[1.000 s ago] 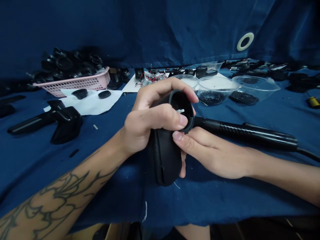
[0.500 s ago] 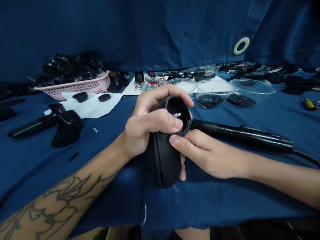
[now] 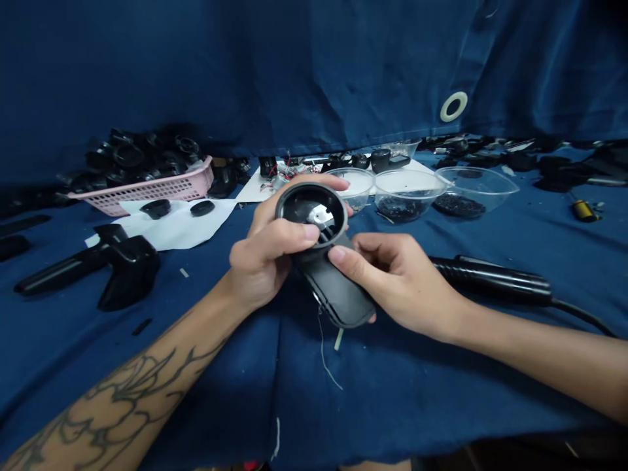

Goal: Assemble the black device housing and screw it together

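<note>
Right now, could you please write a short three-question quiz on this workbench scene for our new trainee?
1. Which hand, the left hand or the right hand, wraps around the round open end of the black plastic housing?
2. What lies in the two clear plastic bowls on the right: A) small black pieces, B) white paper, C) red wires?
3. True or false: the pink plastic basket stands to the right of those bowls.

Key: 1. the left hand; 2. A; 3. false.
</note>
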`<act>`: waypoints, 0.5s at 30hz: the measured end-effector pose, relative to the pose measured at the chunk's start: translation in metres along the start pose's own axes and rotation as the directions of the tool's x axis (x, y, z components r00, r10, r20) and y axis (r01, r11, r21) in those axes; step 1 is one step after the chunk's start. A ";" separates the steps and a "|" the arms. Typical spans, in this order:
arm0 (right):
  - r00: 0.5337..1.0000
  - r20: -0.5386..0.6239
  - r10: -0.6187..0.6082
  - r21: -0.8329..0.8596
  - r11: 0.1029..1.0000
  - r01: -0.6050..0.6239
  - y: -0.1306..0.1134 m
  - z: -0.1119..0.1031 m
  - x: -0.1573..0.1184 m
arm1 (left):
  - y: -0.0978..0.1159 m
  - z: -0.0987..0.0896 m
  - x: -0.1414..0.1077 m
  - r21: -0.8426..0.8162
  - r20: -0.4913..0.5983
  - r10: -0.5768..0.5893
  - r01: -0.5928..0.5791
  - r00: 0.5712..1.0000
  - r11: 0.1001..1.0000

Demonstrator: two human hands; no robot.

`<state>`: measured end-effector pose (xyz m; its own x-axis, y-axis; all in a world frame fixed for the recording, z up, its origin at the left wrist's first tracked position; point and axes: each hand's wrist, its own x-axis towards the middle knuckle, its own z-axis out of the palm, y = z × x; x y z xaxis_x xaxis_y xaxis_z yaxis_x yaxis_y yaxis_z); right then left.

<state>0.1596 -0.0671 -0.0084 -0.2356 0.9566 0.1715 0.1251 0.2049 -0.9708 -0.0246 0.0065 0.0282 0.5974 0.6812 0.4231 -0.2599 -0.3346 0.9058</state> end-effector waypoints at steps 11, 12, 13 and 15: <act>0.782 -0.111 -0.613 -0.650 0.640 0.409 0.001 -0.027 0.018 | 0.008 -0.030 0.011 0.467 0.282 -0.082 -0.062 0.956 0.882; 0.775 -0.103 -0.623 -0.663 0.624 0.413 0.003 -0.028 0.019 | 0.011 -0.028 0.010 0.514 0.286 -0.086 -0.077 0.954 0.855; 0.771 -0.092 -0.630 -0.678 0.607 0.415 0.006 -0.029 0.021 | 0.013 -0.026 0.009 0.557 0.276 -0.094 -0.079 0.956 0.827; 0.766 -0.059 -0.640 -0.707 0.569 0.420 0.011 -0.031 0.023 | 0.013 -0.021 0.007 0.637 0.214 -0.104 -0.058 0.971 0.769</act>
<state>0.1857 -0.0368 -0.0101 -0.2034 0.6143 0.7624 0.6539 0.6648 -0.3612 -0.0397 0.0206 0.0431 0.7694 0.5573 0.3120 0.2488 -0.7114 0.6573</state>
